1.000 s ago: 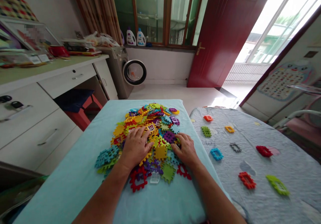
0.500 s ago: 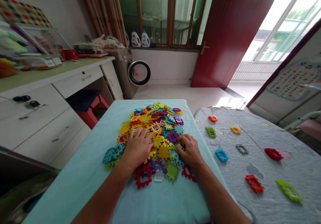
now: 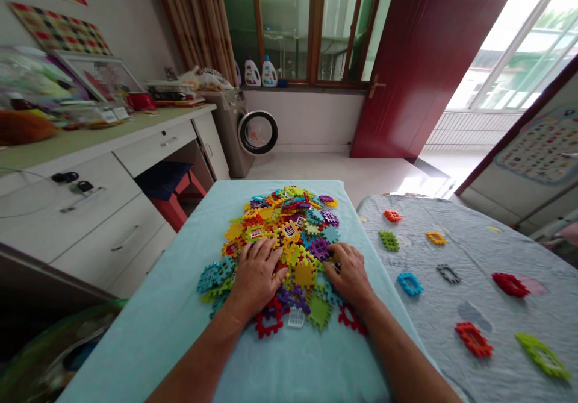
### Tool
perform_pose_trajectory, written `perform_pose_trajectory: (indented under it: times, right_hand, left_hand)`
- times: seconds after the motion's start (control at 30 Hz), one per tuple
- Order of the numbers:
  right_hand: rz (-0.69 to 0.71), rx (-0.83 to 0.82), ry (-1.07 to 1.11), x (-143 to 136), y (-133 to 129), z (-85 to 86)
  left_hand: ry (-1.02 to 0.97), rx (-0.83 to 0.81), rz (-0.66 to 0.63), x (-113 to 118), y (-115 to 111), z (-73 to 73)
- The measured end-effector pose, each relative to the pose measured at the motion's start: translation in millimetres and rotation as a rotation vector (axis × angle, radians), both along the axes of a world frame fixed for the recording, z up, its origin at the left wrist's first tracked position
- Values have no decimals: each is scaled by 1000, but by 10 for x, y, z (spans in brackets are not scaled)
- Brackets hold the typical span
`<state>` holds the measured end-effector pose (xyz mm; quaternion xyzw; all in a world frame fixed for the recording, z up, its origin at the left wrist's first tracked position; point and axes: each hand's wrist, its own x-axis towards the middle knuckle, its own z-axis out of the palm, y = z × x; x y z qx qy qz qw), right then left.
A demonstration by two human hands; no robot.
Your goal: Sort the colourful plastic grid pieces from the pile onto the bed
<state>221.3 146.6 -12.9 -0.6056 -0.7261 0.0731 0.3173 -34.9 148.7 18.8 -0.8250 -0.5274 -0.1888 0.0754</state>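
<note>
A heap of colourful notched plastic tiles (image 3: 304, 273) lies on the pale blue cloth-covered table (image 3: 153, 306). My left hand (image 3: 255, 276) rests on the left part of the heap, fingers spread, its thumb near yellow and orange pieces. At the heap's right edge, my right hand (image 3: 350, 273) has bent fingers over a dark piece beside the purple tile (image 3: 320, 249); whether it grips that piece is unclear. Close to the front are a red frame piece (image 3: 269, 318), a white window piece (image 3: 296, 317) and a green tile (image 3: 320, 311).
On the right, a grey-blue cloth surface (image 3: 419, 331) bears several separate pieces, among them a blue frame (image 3: 410, 284) and a red one (image 3: 510, 284). A stool (image 3: 168, 187), a desk (image 3: 108, 144) and a washing machine (image 3: 237, 132) stand beyond.
The whole view has shifted slightly, so the scene sits further right. My left thumb has moved a little away from its fingers; my right hand remains at the same part of the heap.
</note>
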Motion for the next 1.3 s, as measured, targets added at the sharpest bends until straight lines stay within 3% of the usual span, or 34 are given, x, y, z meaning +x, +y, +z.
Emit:
perform_pose_trajectory:
  times: [1.0, 1.3]
  right_hand:
    - [-34, 41, 17, 12, 35, -11]
    - [41, 34, 64, 41, 49, -17]
  left_hand:
    - [-73, 0, 71, -59, -11, 21]
    - [-80, 21, 86, -102, 1, 11]
